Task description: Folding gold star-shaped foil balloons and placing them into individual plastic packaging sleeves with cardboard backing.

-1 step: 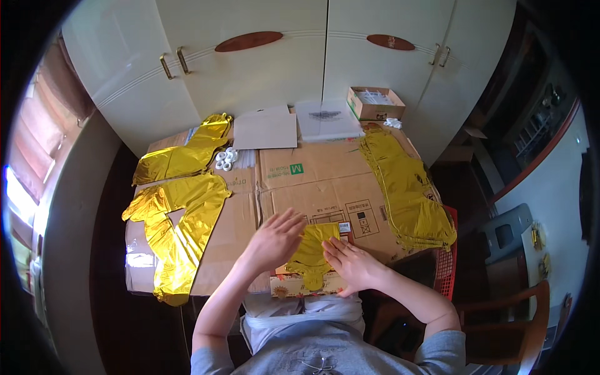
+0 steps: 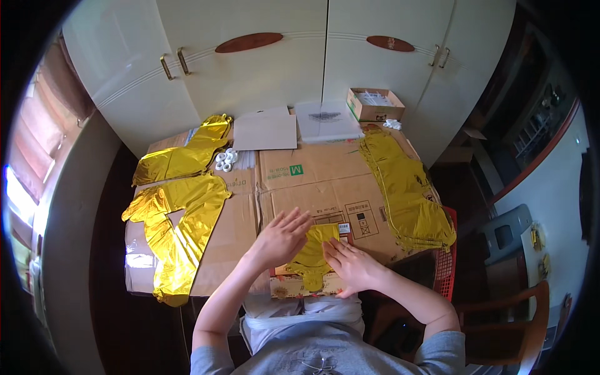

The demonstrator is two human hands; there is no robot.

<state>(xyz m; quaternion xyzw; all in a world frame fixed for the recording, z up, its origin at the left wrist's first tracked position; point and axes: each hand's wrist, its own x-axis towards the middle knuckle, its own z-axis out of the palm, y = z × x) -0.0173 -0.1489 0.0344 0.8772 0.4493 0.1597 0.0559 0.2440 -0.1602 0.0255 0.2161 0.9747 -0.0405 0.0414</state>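
Close to my body, a small gold foil balloon [image 2: 320,242], flat and without air, lies over a printed box or card [image 2: 290,289] at the table's near edge. My left hand [image 2: 285,234] is held over its left side with the fingers stretched out; whether the palm touches the foil I cannot tell. On the right side of the balloon rests my right hand [image 2: 356,264], fingers extended and fingertips at the foil's edge. A small white label [image 2: 344,228] shows just beyond it. Neither hand grips anything.
Larger flat gold foil balloons lie at left [image 2: 187,219], far left [image 2: 178,159] and right [image 2: 409,194] on the cardboard-covered table [image 2: 319,169]. White ribbon rolls [image 2: 226,160], a grey board [image 2: 265,131], a clear sheet [image 2: 328,122] and a small open box [image 2: 376,105] stand toward the cabinet.
My left hand has shifted slightly to the right over the foil. My right hand stays in place.
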